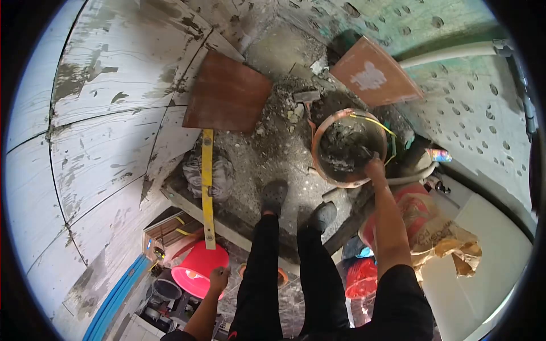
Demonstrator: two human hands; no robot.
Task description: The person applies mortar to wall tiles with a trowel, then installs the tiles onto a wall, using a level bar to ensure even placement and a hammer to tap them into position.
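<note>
My right hand reaches into the right side of a round bucket and is closed around the handle of a tool whose metal part dips into the grey wet mix. A yellow strap or handle curves round the bucket's right side. Down at the left, my left hand hangs with its fingers curled, in front of the edge of a pink-red tub; nothing can be made out in it. A yellow level stands just above that tub, leaning against a wrapped grey bundle.
Two brown tiles lean near the walls. A hammer lies amid rubble. An open paper sack stands by my right arm. Blue pipes lie lower left. A raised ledge crosses below my feet.
</note>
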